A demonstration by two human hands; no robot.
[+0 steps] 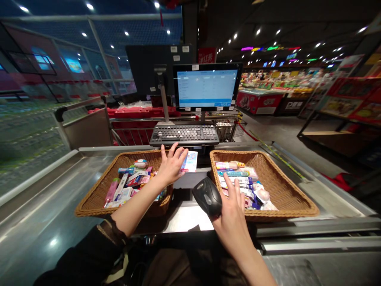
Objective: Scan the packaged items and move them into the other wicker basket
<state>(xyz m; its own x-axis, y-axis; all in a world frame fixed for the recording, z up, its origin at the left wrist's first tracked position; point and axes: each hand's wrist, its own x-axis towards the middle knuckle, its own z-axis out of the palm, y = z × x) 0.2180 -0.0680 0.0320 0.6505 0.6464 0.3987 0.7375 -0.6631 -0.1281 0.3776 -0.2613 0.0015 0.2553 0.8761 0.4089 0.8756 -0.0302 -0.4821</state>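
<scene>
My left hand [172, 165] is just in front of the keyboard, above the inner edge of the left wicker basket [99, 186]. It holds a small flat packet [190, 162], white with blue and pink print, whose left part is hidden under the fingers. In my right hand [232, 210] is a black barcode scanner [207, 197], its head pointing left. Two of that hand's fingers stretch forward over the goods in the right wicker basket [285, 186]. A blue tube-like package [233, 173] lies close to those fingertips. Several small packaged goods [137, 178] fill the left basket.
Behind the baskets stand a black keyboard [184, 134] and a lit monitor [205, 88]. The metal counter [68, 190] runs along both sides. Farther back are a shopping cart [226, 125], a metal-framed trolley [83, 123] and a red display rack [342, 99] at the right.
</scene>
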